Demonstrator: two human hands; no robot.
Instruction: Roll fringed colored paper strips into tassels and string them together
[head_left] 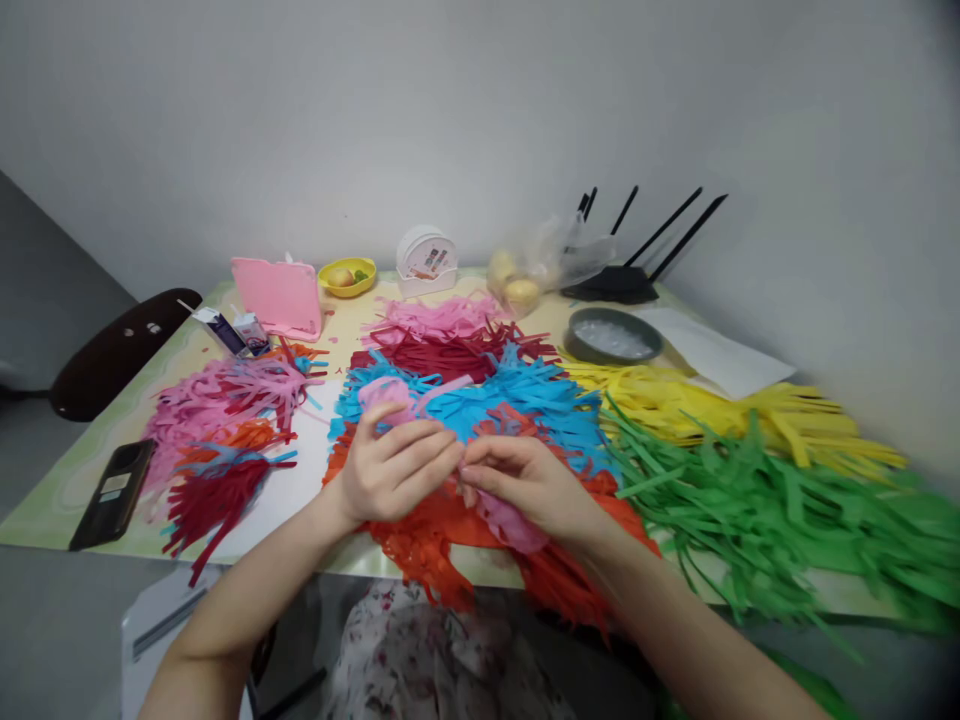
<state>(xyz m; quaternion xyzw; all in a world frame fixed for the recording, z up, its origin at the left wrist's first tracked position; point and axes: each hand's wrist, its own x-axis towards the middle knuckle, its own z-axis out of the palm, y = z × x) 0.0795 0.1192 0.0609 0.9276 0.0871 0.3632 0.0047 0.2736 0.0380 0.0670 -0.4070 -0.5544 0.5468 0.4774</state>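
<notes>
My left hand (401,465) and my right hand (525,485) meet above the middle of the table, their fingertips pinched together. Both are closed on a pink fringed strip (390,398). One end of it loops up behind my left hand, and more pink (514,525) hangs below my right hand. The exact grip is hidden by the fingers. Under my hands lie fringed strips in layers: orange-red (427,560) nearest me, then blue (517,395), dark red (435,355) and pink (442,318) farthest away.
Finished-looking mixed tassels (225,480) lie left beside a phone (112,495). Green (772,510) and yellow (750,410) fringe spreads right. Behind stand a pink tablet case (277,295), a yellow bowl (360,288), a grey-green dish (574,345) and a black router (615,285).
</notes>
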